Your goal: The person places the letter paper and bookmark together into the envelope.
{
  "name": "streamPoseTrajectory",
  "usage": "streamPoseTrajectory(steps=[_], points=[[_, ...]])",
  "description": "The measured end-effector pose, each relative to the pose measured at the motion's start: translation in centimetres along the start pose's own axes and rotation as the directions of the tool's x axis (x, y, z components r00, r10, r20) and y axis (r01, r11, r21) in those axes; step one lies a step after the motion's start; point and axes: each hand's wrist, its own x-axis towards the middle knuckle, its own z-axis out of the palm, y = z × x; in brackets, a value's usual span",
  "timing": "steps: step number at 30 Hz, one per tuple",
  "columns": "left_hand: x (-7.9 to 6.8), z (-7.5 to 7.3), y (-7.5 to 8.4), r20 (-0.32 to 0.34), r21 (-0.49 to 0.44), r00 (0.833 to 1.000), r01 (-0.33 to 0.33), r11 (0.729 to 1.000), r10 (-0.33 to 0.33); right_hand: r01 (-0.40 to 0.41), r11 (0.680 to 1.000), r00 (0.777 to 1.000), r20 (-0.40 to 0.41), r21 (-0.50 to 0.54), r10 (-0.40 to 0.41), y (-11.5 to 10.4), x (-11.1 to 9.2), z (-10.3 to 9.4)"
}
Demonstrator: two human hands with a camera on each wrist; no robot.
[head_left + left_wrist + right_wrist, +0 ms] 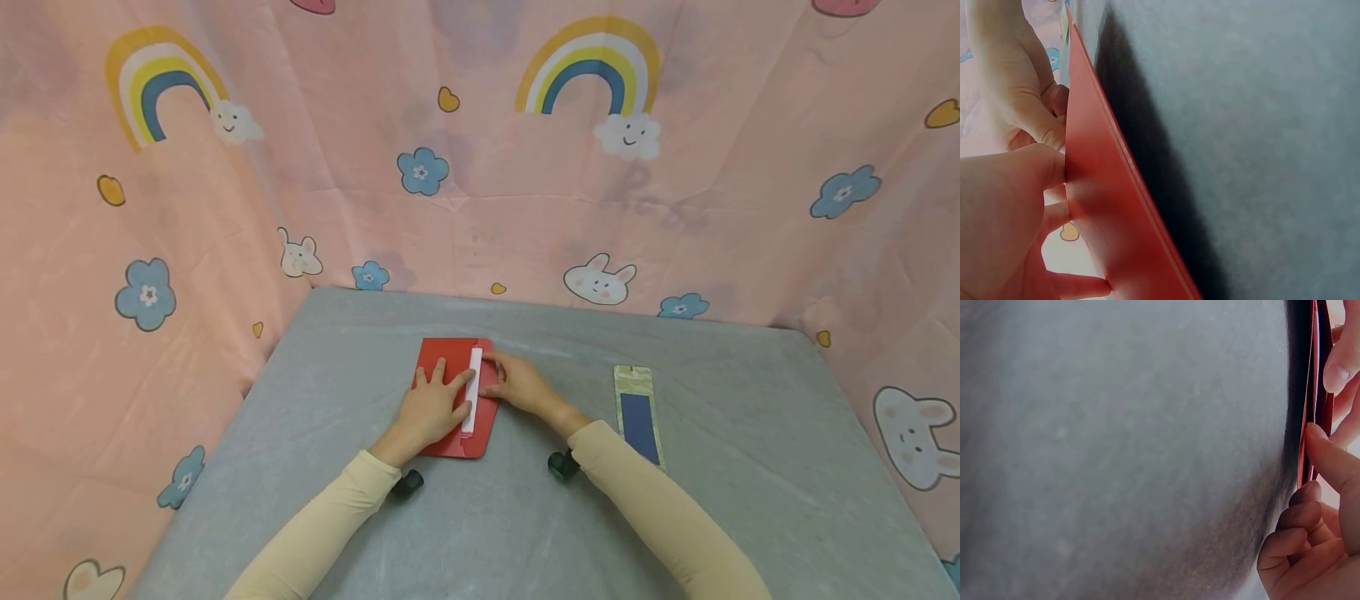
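A flat red envelope (456, 353) lies on the grey table, with a rounded flap along its right side and a white strip (472, 412) showing beside that flap. My left hand (426, 410) rests on the envelope with its fingers spread, the thumb side near the strip. From the right, my right hand (527, 385) pinches the flap's edge between thumb and fingers. The right wrist view shows the thumb (1329, 456) against the thin red edge and the other fingers curled below. In the left wrist view the envelope's red face (1110, 206) appears edge-on, a shadow beside it.
To the right, partly behind the right sleeve (645, 492), lies a narrow green-patterned packet (634, 379) with a dark blue panel (639, 427). Dark wrist cameras (408, 484) sit under both forearms. A pink printed curtain (480, 225) encloses the grey table (480, 533) at the back and sides.
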Motion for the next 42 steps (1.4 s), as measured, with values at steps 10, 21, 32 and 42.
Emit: streamPoseTrajectory(steps=[10,21,32,42], points=[[-0.1,0.0,0.0,-0.002,-0.012,1.000,-0.004,1.000,0.004,0.002,1.000,1.000,-0.005,-0.010,-0.002,-0.4,0.1,0.1],[-0.1,0.1,0.0,-0.010,-0.021,1.000,-0.017,1.000,0.017,0.028,0.999,1.000,0.003,-0.029,-0.028,-0.5,0.4,0.3],[-0.1,0.1,0.0,-0.026,-0.010,0.999,-0.025,1.000,0.024,0.023,0.999,1.000,0.008,-0.033,-0.023,-0.7,0.6,0.4],[-0.3,-0.3,0.0,-0.024,-0.015,0.999,-0.025,1.000,0.025,0.047,0.998,0.999,-0.003,-0.045,-0.047,-1.0,0.7,0.7]])
